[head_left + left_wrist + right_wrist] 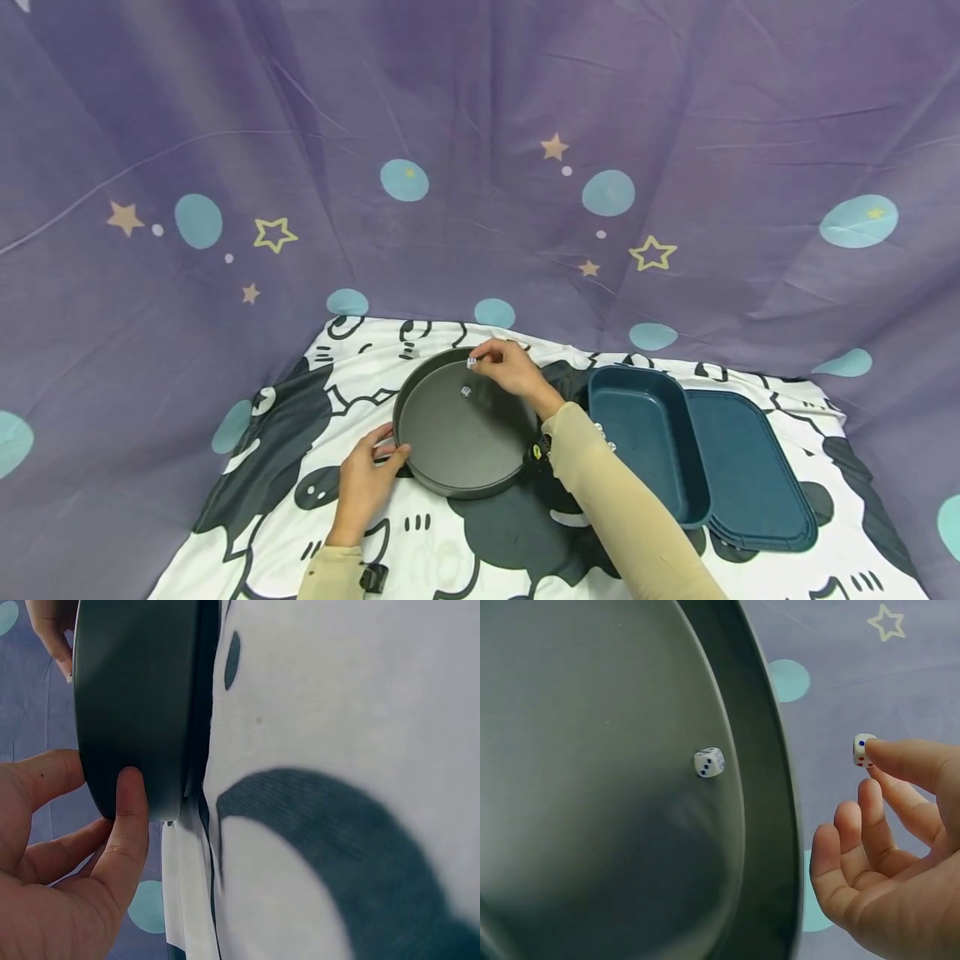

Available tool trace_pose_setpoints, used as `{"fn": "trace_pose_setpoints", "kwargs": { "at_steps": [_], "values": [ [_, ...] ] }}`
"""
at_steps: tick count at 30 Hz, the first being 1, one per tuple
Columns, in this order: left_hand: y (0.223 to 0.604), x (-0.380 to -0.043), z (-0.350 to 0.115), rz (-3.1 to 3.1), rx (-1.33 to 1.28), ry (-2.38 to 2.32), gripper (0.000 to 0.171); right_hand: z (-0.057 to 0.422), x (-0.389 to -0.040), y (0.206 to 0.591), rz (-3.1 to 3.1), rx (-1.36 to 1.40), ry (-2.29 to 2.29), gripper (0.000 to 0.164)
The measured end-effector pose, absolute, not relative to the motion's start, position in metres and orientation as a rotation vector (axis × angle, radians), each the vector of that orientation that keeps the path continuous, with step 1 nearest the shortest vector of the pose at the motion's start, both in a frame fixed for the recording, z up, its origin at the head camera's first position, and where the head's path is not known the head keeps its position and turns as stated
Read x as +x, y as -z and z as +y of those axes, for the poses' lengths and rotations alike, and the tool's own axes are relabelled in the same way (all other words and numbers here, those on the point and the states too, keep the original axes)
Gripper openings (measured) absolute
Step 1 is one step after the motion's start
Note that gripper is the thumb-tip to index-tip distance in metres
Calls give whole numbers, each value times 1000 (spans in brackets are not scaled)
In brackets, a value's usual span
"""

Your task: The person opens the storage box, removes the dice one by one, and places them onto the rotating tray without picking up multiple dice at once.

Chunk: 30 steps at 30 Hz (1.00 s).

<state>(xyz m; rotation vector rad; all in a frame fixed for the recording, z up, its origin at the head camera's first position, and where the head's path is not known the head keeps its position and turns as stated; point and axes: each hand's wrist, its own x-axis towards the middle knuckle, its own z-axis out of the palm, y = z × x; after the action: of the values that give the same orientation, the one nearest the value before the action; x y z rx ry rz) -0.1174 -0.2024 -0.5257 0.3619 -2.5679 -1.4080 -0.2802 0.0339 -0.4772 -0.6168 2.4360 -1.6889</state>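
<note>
At the left, the wall of the round pan [468,492] is gripped by the left hand [367,483]; the pan is set flat, open side up, without a long axis. Inside, toward the far rim, one die [466,391] is placed, its three-spot face shown to the right wrist camera; being cubic, no long axis is presented. A held die [471,362] is pinched by the right hand [513,367] at the pan's far side, blue and red spots exposed. One transfer is judged complete, a second underway. Further dice [611,446], partly sleeve-hidden beside or inside the blue bin [697,467], are judged outstanding. The bin's long axis is directed from far left to near right.
</note>
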Motion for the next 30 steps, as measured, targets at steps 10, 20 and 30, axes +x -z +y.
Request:
{"fn": "trace_pose_setpoints", "kwargs": {
  "at_steps": [10,20,30],
  "values": [
    [528,-117,-201,-2549,326,1401,50,28,-280,485,2398,-550,1727,16],
    [530,-117,-201,-2551,330,1435,51,26,-279,483,2402,-487,1699,14],
    [531,-118,-205,-2548,346,1428,50,39,-280,475,2428,-546,1698,14]
  ]
}}
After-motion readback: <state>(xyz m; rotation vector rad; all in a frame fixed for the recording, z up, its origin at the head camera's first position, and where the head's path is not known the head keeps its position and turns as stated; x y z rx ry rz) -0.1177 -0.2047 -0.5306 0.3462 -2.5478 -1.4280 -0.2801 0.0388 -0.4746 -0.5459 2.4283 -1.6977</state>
